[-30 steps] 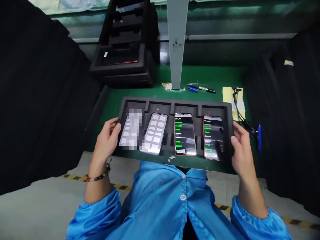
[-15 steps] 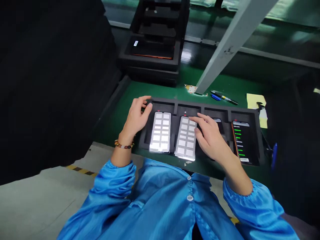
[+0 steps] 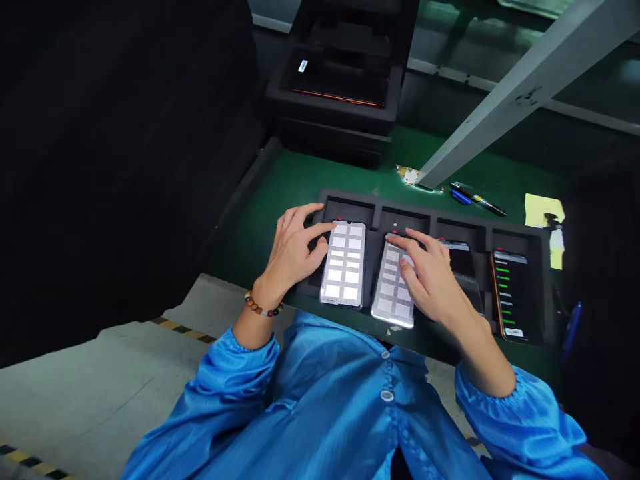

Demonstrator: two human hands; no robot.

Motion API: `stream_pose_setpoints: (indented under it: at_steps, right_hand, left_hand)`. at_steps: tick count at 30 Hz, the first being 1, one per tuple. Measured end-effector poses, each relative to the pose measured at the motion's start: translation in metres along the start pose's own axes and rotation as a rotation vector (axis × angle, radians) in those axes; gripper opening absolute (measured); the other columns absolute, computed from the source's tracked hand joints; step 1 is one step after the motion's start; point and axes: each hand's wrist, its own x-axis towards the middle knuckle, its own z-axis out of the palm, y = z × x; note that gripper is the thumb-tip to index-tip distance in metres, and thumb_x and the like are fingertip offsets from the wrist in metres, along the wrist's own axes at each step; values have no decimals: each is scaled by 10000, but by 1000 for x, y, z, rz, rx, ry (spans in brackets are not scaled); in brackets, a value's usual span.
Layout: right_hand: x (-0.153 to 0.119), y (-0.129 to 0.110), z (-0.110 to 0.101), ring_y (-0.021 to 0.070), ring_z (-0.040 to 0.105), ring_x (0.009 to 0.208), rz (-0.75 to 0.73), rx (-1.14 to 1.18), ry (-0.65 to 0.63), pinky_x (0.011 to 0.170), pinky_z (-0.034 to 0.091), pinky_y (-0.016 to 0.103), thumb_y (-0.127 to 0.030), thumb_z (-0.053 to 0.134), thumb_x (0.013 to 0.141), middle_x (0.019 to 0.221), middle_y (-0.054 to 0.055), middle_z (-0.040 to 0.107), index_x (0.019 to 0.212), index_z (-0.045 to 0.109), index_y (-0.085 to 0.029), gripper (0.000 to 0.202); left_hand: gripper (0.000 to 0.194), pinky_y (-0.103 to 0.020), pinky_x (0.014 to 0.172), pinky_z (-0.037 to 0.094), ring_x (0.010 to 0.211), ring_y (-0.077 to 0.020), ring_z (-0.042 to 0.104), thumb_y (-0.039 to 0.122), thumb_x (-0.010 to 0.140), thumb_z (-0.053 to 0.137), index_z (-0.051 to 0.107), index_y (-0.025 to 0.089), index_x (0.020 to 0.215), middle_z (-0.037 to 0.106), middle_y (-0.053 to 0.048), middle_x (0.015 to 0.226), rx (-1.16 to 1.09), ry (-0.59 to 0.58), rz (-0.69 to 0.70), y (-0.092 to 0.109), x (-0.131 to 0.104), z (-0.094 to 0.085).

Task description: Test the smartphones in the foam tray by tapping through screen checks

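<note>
A black foam tray [image 3: 379,200] holds several phones side by side. My left hand [image 3: 296,250] is open, its index fingertip at the top left of the leftmost phone [image 3: 343,265], whose lit screen shows white blocks. Over the second phone [image 3: 393,287], lit with a similar pattern, is my right hand [image 3: 433,273], open, with its index fingertip near the phone's top edge and the thumb over the screen. A third phone [image 3: 461,257] with a dark screen is partly hidden by my right hand. The rightmost phone [image 3: 510,293] shows green and white lines.
Behind the tray are a stack of black trays [image 3: 335,127] with a phone [image 3: 340,83] in the top one, a slanted grey post [image 3: 500,100], a pen [image 3: 480,199], a blue cap [image 3: 461,197] and yellow paper [image 3: 543,210]. Dark cloth [image 3: 115,167] fills the left.
The view has shifted, so the tray appears farther right. My left index finger has stretched out onto the leftmost phone. My right hand stays over the second phone, whose screen looks greyer.
</note>
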Motion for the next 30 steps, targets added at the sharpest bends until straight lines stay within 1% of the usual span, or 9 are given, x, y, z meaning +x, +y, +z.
stream_pose_setpoints:
  at_steps: [4, 7, 9, 18, 23, 27, 30]
  right_hand:
    - [-12, -6, 2, 332, 467, 1571, -34, -5, 12, 1255, 331, 608, -299, 367, 1137, 1538, 128, 684, 1532, 579, -238, 453]
    - [-24, -12, 5, 324, 486, 1551, -60, -10, 29, 1252, 331, 591, -277, 379, 1132, 1510, 126, 700, 1524, 583, -231, 445]
    - [-33, -16, 7, 321, 496, 1540, -79, -9, 39, 1246, 335, 583, -262, 390, 1126, 1496, 120, 708, 1516, 586, -231, 438]
    - [-69, -34, 15, 323, 547, 1493, -148, 14, 72, 1211, 375, 587, -184, 454, 1063, 1449, 98, 734, 1516, 584, -264, 478]
    - [-84, -41, 19, 312, 570, 1466, -189, 36, 81, 1200, 388, 577, -166, 475, 1049, 1367, 87, 771, 1482, 613, -261, 465]
    - [-91, -44, 20, 313, 596, 1443, -192, 65, 103, 1193, 408, 582, -157, 486, 1026, 1348, 82, 784, 1444, 648, -269, 463]
    - [-94, -45, 20, 310, 606, 1429, -190, 71, 116, 1193, 425, 581, -156, 488, 1019, 1342, 78, 792, 1423, 670, -265, 456]
  left_hand:
    - [418, -601, 1200, 457, 1434, -349, 546, 180, 976, 597, 838, 299, 1296, 624, -84, 1567, 19, 8, 34, 1, -19, -3]
    - [399, -640, 1269, 384, 1435, -340, 548, 192, 981, 597, 844, 306, 1273, 622, -86, 1574, 21, 22, 96, 3, -35, -6]
    - [385, -655, 1287, 355, 1416, -331, 562, 209, 979, 601, 848, 316, 1253, 643, -82, 1557, 21, 32, 126, 5, -45, -7]
    - [301, -657, 1227, 390, 1278, -327, 628, 303, 925, 648, 878, 358, 1111, 772, -54, 1378, -14, 104, 185, 12, -83, -8]
    - [264, -638, 1186, 413, 1198, -322, 661, 307, 898, 646, 880, 367, 1005, 844, -25, 1173, -28, 163, 225, 16, -98, -6]
    - [246, -610, 1136, 467, 1162, -308, 665, 283, 887, 659, 877, 347, 983, 845, -36, 1172, -65, 223, 295, 17, -105, -6]
    - [252, -606, 1113, 490, 1146, -306, 660, 278, 876, 667, 879, 354, 990, 837, -44, 1184, -67, 219, 296, 18, -106, -7]
